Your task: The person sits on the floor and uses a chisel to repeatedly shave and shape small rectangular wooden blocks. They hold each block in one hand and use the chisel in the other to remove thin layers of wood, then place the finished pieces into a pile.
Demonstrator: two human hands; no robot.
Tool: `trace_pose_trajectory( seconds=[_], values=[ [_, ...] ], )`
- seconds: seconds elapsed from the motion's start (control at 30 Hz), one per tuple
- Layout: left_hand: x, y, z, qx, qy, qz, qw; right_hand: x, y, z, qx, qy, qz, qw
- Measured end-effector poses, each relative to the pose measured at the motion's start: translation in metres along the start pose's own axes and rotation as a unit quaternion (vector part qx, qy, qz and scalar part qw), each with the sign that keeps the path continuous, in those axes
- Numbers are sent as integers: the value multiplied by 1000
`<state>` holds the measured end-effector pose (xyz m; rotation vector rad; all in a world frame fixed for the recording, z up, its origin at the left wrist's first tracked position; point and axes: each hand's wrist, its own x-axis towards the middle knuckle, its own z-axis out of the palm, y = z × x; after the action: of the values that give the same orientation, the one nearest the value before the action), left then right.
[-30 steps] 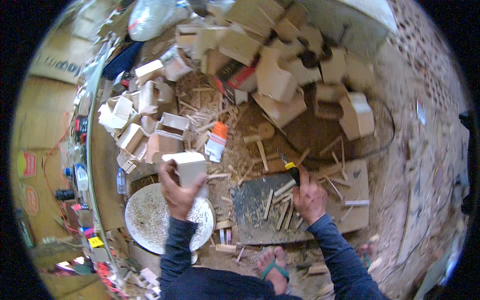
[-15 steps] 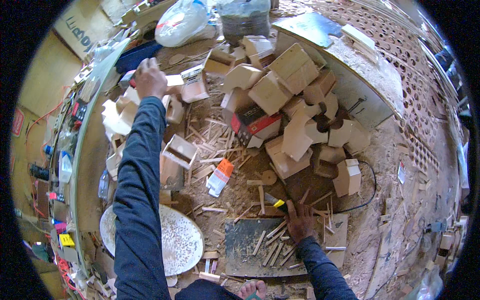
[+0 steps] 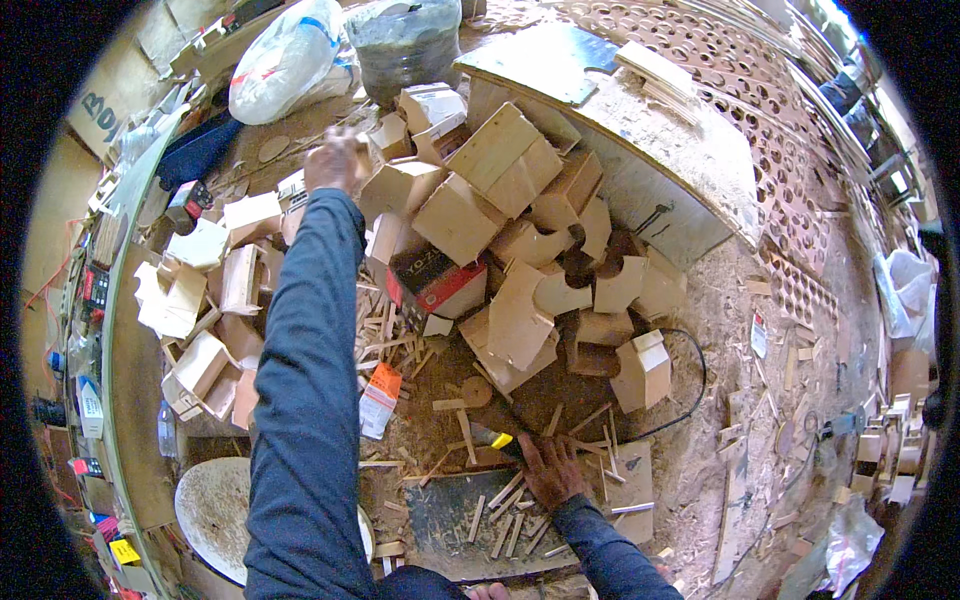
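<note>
My left hand point(image 3: 335, 165) reaches far out to the upper left, against a small wooden box point(image 3: 367, 158) at the edge of a pile. Blur smears its fingers, and whether they grip the box I cannot tell. Close to me, my right hand point(image 3: 552, 472) is low over a dark board point(image 3: 440, 525) strewn with wood strips. Its fingers are round the dark end of a grey, black and yellow tool point(image 3: 492, 438), whose kind is unclear. Beyond it lie several pale wooden boxes point(image 3: 505, 155), some with curved cutouts, and a black-and-red carton point(image 3: 440, 285).
More wooden boxes point(image 3: 205, 365) sit in a heap left of my left forearm. An orange-and-white packet point(image 3: 378, 400) lies among wood scraps. A black cable point(image 3: 703, 375) curves at the right. A dusty low table point(image 3: 700, 150) stands behind, and a white oval panel point(image 3: 212, 515) lies near left.
My left hand has moved right, from the left-hand boxes to the one beside the main pile. The whole view has shifted; my right hand and the tool keep their place by the board.
</note>
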<state>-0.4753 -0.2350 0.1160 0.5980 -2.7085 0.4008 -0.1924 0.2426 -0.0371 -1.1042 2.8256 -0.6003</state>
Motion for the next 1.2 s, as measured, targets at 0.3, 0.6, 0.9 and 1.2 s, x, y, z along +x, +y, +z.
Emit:
trace_pose_trajectory(
  seconds=[0.3, 0.6, 0.9, 1.2],
  values=[
    [-271, -102, -134, -383, 72, -165, 906, -3, -2, 5, -46, -11, 31, 998],
    [-546, -25, -138, -401, -253, -342, 811, -7, -33, -22, 243, 166, 53, 954],
    [-533, 24, -147, -308, -186, -169, 918, -85, -121, -20, 436, -27, 181, 881],
    [-538, 31, -123, -380, -198, -187, 884, -64, -153, -2, 453, -153, 147, 866]
  ],
)
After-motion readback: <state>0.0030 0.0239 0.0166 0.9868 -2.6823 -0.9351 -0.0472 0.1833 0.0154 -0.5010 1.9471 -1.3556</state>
